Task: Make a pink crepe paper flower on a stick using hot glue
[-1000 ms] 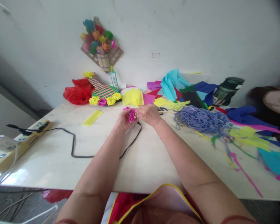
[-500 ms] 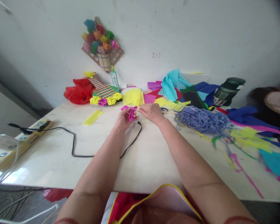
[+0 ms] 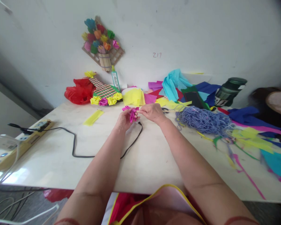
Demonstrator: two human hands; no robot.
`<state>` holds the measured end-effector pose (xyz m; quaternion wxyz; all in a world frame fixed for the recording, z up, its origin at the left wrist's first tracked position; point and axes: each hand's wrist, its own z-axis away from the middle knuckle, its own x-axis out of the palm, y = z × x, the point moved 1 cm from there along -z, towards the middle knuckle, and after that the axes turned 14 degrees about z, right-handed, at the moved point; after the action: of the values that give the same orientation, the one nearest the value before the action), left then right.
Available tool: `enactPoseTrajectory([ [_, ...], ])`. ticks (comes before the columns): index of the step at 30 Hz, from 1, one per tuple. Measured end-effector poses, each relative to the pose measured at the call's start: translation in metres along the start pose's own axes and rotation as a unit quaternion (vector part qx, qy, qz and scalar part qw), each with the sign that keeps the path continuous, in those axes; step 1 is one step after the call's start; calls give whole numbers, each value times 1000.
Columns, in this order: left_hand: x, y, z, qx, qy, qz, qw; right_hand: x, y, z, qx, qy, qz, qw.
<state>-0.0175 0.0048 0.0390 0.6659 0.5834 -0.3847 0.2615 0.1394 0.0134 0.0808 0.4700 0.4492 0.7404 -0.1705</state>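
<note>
My left hand [image 3: 124,120] is closed around a magenta crepe-paper flower [image 3: 132,116], its folded petals sticking out past the fingers. Close beside it, my right hand [image 3: 152,112] pinches a thin pale stick [image 3: 172,111]. One end of the stick meets the flower; the other runs out behind the hand toward the yarn. Both hands are just above the middle of the table. Below them lies the end of a black power cord [image 3: 140,124]. The fingertips on the far side of the flower are partly hidden.
Left are a power strip [image 3: 35,136] and a yellow paper strip [image 3: 93,117]. Behind stand a flower-trimmed guitar craft [image 3: 105,91], a glue bottle [image 3: 115,79] and a red plastic bag [image 3: 81,92]. Right are tangled purple yarn [image 3: 203,120], paper scraps [image 3: 251,139] and a dark green jar [image 3: 230,92].
The magenta flower has shifted and turned slightly in my left hand. My right hand keeps its pinch on the stick beside it, with barely any movement.
</note>
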Motion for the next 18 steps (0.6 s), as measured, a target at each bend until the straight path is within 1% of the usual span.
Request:
enactPoseTrajectory([
  [5,0,0,1,-6,-12,-4,1000,0,1,0,12,-6,-3,1000],
  [11,0,0,1,-14,-18,-7,1000,-1,3,0,5,-2,-5,1000],
  [18,-1,-1,-2,-9,-33,-29,999,1,5,0,21,1,-8,1000],
])
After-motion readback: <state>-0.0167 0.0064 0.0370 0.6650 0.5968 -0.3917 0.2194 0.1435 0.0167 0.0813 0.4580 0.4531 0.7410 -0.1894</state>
